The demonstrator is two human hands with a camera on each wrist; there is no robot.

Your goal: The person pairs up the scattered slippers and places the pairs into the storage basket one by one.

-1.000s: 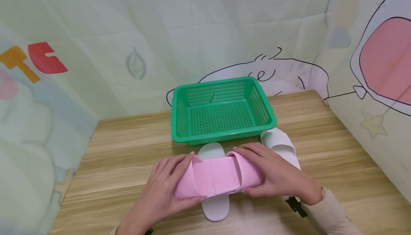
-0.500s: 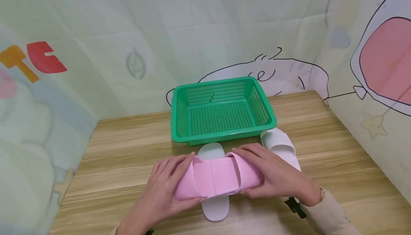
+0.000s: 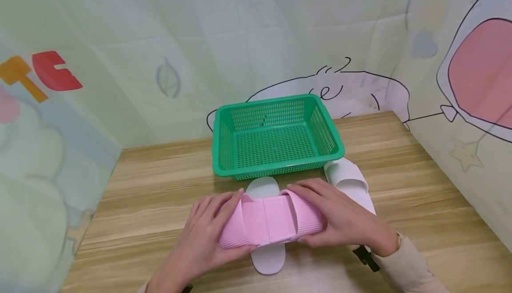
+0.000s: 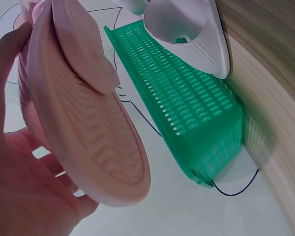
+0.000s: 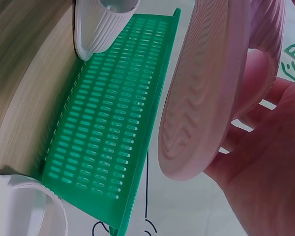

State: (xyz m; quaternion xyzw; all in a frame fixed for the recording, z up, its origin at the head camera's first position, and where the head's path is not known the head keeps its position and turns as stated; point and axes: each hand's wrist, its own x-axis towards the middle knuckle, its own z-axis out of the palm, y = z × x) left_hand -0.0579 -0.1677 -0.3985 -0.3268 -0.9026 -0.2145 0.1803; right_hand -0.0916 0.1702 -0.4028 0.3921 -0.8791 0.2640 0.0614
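Observation:
Two pink slippers with ribbed straps are held above the table, meeting at a seam between their insoles. My left hand [image 3: 208, 230] grips the left pink slipper [image 3: 234, 226] around its strap, thumb along the near edge. On the other side, my right hand [image 3: 340, 222] holds the right pink slipper [image 3: 308, 213] the same way. The wavy-patterned sole of a pink slipper [image 4: 96, 142] fills much of the left wrist view. Beneath the pair lies a white slipper [image 3: 269, 259], its middle hidden. A second white slipper [image 3: 354, 190] is partly behind my right hand.
Behind the slippers stands a green perforated basket [image 3: 278, 168] with nothing inside, near the back wall. The wood-grain table [image 3: 160, 186] extends to both sides. A printed cloth [image 3: 192, 53] covers the walls at the back and sides.
Both hands keep their grip on the pink slippers, which have barely shifted. The head view has moved by a few pixels.

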